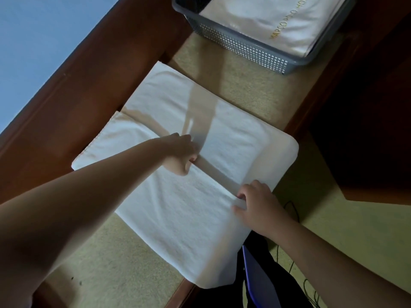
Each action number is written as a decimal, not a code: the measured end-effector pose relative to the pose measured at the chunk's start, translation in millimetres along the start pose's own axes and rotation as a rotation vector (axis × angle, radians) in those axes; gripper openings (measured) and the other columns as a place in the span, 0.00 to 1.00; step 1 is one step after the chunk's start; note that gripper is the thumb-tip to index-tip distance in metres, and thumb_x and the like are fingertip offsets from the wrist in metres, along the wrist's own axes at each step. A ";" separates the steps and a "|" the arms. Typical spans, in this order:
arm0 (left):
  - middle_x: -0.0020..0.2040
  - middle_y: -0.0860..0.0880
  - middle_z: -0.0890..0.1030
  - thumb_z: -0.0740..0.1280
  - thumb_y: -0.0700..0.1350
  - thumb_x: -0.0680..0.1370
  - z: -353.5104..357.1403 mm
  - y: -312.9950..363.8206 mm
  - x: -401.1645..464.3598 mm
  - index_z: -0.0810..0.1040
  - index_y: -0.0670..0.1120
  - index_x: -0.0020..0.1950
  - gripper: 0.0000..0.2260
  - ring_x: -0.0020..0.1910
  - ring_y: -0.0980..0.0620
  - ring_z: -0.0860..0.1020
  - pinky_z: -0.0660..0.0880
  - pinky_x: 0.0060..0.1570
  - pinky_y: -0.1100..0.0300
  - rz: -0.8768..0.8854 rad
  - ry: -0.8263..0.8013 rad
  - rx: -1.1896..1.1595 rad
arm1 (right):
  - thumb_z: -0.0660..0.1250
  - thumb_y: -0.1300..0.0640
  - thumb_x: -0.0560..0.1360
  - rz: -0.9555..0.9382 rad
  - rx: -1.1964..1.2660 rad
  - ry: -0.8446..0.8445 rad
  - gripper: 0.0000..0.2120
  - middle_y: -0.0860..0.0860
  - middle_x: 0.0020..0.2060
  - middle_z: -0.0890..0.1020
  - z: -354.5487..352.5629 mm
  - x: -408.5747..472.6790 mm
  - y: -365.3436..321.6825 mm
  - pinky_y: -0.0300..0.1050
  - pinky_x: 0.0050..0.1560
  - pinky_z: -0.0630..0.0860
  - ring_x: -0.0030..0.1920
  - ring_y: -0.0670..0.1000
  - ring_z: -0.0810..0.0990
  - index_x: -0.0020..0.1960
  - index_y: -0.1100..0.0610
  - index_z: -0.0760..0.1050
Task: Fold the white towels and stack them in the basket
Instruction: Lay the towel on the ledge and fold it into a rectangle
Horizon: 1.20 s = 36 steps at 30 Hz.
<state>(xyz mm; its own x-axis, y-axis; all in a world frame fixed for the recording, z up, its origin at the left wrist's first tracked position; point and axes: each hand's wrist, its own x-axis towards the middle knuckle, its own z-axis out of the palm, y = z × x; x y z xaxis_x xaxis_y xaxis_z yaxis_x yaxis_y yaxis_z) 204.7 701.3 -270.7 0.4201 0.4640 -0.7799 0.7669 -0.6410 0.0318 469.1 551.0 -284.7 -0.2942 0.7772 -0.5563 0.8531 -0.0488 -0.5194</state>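
Observation:
A white towel (178, 210) lies spread across the beige table top, its near part folded over the far part. My left hand (181, 152) grips the folded edge near the towel's middle, fingers curled. My right hand (255, 204) pinches the same edge near the towel's right side. A grey perforated basket (240, 47) stands at the far end of the table. Folded white towels (289, 21) with gold lettering lie in it.
A dark wooden frame (89, 85) borders the table on the left and a dark wooden panel (367, 130) stands at the right. The towel's near corner hangs over the table edge. A blue-edged object (255, 276) and black cables (293, 210) lie below.

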 end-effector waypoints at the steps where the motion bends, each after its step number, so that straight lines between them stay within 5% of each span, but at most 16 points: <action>1: 0.52 0.56 0.73 0.64 0.49 0.73 1.0 -2.2 -1.4 0.77 0.54 0.47 0.04 0.54 0.50 0.70 0.70 0.57 0.53 -0.007 -0.002 0.028 | 0.68 0.43 0.80 -0.010 -0.017 0.009 0.14 0.47 0.53 0.72 1.2 -0.6 -1.7 0.50 0.59 0.75 0.57 0.50 0.70 0.60 0.50 0.74; 6: 0.42 0.56 0.66 0.64 0.51 0.76 -4.0 -20.2 -10.1 0.69 0.65 0.38 0.10 0.56 0.43 0.72 0.73 0.60 0.43 -0.057 -0.065 0.026 | 0.66 0.46 0.82 0.030 -0.020 0.030 0.08 0.44 0.46 0.75 1.2 -3.5 -2.8 0.54 0.59 0.72 0.55 0.52 0.75 0.57 0.49 0.74; 10: 0.49 0.55 0.75 0.59 0.58 0.77 -3.7 -33.0 -15.0 0.69 0.64 0.56 0.07 0.59 0.42 0.73 0.71 0.61 0.45 -0.039 0.062 0.013 | 0.65 0.47 0.83 0.020 0.075 0.055 0.08 0.39 0.43 0.69 -5.2 -9.3 0.7 0.52 0.60 0.72 0.50 0.48 0.70 0.58 0.51 0.74; 14: 0.60 0.56 0.81 0.63 0.51 0.85 0.3 -28.0 -22.3 0.78 0.56 0.66 0.11 0.63 0.49 0.70 0.65 0.61 0.53 0.001 0.256 0.068 | 0.64 0.45 0.83 0.008 0.202 0.198 0.08 0.41 0.45 0.75 1.6 -14.7 13.1 0.53 0.52 0.79 0.48 0.49 0.76 0.55 0.48 0.75; 17: 0.63 0.55 0.80 0.64 0.48 0.83 6.0 -33.2 -22.1 0.77 0.55 0.70 0.15 0.64 0.48 0.70 0.66 0.63 0.51 -0.058 0.211 0.069 | 0.64 0.40 0.82 0.051 0.181 0.101 0.09 0.40 0.46 0.76 5.6 -12.3 25.0 0.54 0.53 0.80 0.50 0.48 0.78 0.55 0.45 0.75; 21: 0.63 0.51 0.79 0.65 0.44 0.79 3.8 -58.9 -25.0 0.77 0.56 0.68 0.18 0.63 0.47 0.70 0.67 0.63 0.48 -0.224 0.093 0.048 | 0.56 0.23 0.74 0.085 0.121 0.025 0.21 0.44 0.48 0.75 5.1 -10.7 46.7 0.57 0.53 0.80 0.49 0.54 0.77 0.51 0.39 0.71; 27: 0.60 0.47 0.75 0.59 0.63 0.79 5.3 -102.8 -30.8 0.75 0.65 0.65 0.16 0.61 0.37 0.72 0.71 0.65 0.42 -0.380 0.170 -0.015 | 0.53 0.25 0.76 0.035 0.133 0.110 0.17 0.44 0.46 0.73 0.5 -15.6 56.0 0.56 0.44 0.81 0.45 0.52 0.77 0.49 0.37 0.68; 31: 0.56 0.48 0.72 0.64 0.55 0.79 11.1 -114.1 -31.4 0.74 0.63 0.56 0.06 0.58 0.38 0.73 0.72 0.58 0.46 -0.434 0.130 -0.008 | 0.51 0.24 0.75 0.065 0.092 0.065 0.20 0.44 0.45 0.75 3.5 -19.1 59.2 0.55 0.45 0.80 0.43 0.49 0.77 0.50 0.37 0.71; 36: 0.52 0.52 0.74 0.63 0.50 0.77 4.7 -123.1 -28.4 0.77 0.60 0.63 0.15 0.59 0.44 0.72 0.71 0.57 0.46 -0.474 0.137 0.004 | 0.59 0.34 0.79 0.042 0.115 0.121 0.16 0.41 0.42 0.76 -1.0 -20.9 63.4 0.53 0.47 0.78 0.46 0.43 0.74 0.49 0.45 0.77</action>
<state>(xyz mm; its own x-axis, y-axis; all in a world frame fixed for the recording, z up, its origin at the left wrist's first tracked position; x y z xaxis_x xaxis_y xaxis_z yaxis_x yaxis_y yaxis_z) 96.1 764.2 -255.4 0.0852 0.7811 -0.6186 0.8873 -0.3419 -0.3096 529.8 532.3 -305.4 -0.1994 0.8426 -0.5003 0.8066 -0.1488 -0.5721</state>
